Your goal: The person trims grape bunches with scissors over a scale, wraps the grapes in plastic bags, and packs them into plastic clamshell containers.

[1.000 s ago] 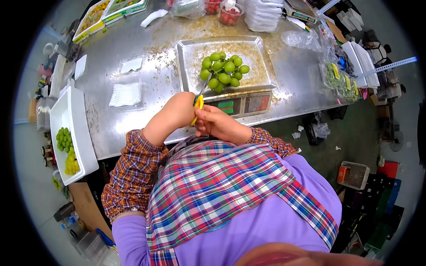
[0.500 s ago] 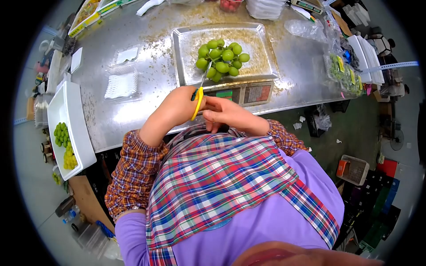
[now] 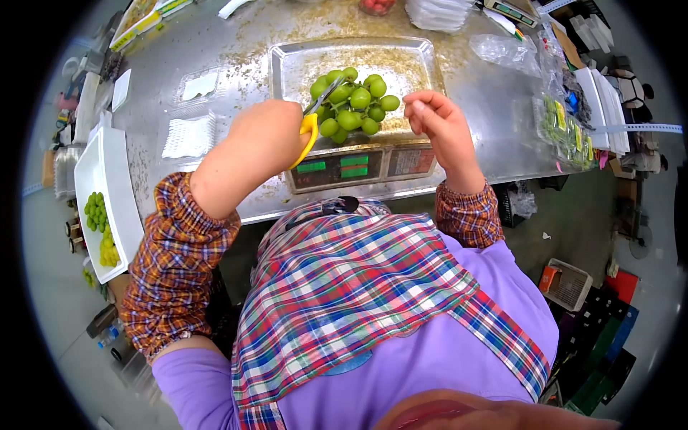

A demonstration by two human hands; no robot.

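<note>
A bunch of green grapes (image 3: pixel 351 118) lies on the metal platter (image 3: pixel 287 64) of a weighing scale. My left hand (image 3: pixel 269 132) grips yellow-handled scissors (image 3: pixel 309 136), with the metal blades pointing up and right at the left side of the bunch. To the right of the grapes, my right hand (image 3: pixel 441 129) is raised over the platter edge. Its fingers are loosely bent and apart, and I see nothing in them. The scale's display panel (image 3: pixel 326 172), with green windows, faces me below the platter.
At left, a white foam box (image 3: pixel 132 215) holds green and yellowish grapes (image 3: pixel 97 211). Near it lie white foam netting (image 3: pixel 188 136) and a clear plastic tray (image 3: pixel 201 84). Packed greens (image 3: pixel 562 132) and plastic bags (image 3: pixel 505 51) sit at right. Stacked white trays (image 3: pixel 437 13) stand at the back.
My hands have moved apart from near my waist. The left has swung left and up, carrying the scissors; the right has risen beside the grapes. The bunch looks slightly shifted and turned.
</note>
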